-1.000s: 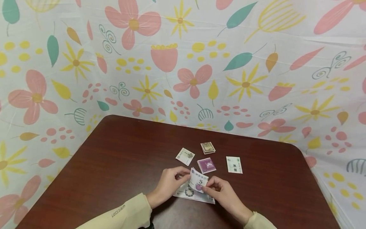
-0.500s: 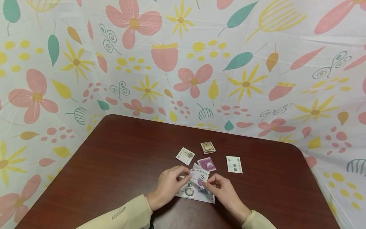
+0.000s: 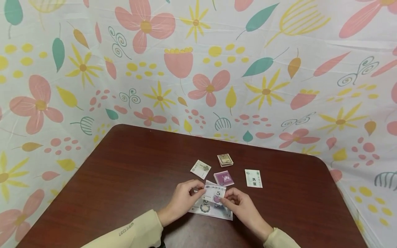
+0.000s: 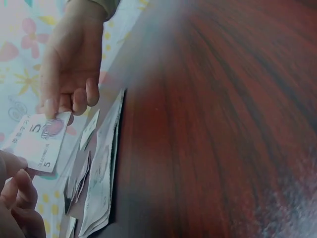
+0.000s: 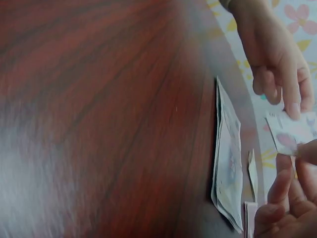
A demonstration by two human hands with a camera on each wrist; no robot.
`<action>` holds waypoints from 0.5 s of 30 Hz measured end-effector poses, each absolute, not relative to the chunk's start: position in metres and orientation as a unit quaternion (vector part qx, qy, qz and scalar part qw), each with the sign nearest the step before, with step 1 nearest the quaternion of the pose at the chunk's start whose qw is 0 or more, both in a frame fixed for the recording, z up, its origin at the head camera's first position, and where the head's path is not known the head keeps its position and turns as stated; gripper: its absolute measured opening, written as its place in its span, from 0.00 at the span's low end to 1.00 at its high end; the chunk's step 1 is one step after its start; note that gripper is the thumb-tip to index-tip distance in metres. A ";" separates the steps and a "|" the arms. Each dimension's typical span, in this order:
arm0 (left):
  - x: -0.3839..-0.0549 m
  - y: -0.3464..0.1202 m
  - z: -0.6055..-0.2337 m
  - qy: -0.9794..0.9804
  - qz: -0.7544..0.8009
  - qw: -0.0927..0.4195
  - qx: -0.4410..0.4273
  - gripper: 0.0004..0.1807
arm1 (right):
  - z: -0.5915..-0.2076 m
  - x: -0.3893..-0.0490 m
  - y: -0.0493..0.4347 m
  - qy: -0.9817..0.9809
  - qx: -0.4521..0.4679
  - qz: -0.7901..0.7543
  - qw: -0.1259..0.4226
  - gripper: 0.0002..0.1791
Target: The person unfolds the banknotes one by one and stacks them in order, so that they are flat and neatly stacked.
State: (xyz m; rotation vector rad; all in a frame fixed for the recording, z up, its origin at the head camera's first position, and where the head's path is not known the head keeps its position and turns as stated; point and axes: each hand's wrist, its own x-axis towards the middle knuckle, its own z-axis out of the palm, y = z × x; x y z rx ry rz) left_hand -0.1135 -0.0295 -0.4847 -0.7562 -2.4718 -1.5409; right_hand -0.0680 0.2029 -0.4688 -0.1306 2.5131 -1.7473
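While both my hands are lifted over the table, I have one paper bill marked 5 between them, in the air above one pile of larger bills marked 10. How many sheets that pile has I can't tell, but several edges show, and it lies at 6 o'clock from the bill in my grip.

Four other lots of paper money sit farther off on the tabletop, well apart from my fingers or just beyond them: one bill marked 1 at 11 o'clock, one purple bundle and, behind it, one brown bundle, both toward 1 o'clock, and one green bill marked 2 between 2 and 3 o'clock.

My left hand pinches the 5 at its 9 o'clock edge, thumb and finger closed on the paper with only its thickness between them. My right hand pinches it the same way near the 4 o'clock corner, thumb on the printed face; the remaining fingers of that hand are bent, clear of the bill.
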 end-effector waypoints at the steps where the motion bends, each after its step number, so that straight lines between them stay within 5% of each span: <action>1: -0.114 -0.030 -0.485 -0.815 -0.519 0.057 -0.250 0.03 | -0.468 -0.068 0.204 0.818 -0.044 -0.573 0.037 0.07; 11: -0.113 -0.038 -0.480 -0.788 -0.556 0.008 -0.265 0.03 | -0.472 -0.084 0.217 0.827 -0.120 -0.546 -0.053 0.18; 15: -0.111 -0.041 -0.477 -0.763 -0.587 -0.021 -0.270 0.03 | -0.470 -0.088 0.221 0.817 -0.079 -0.571 0.005 0.22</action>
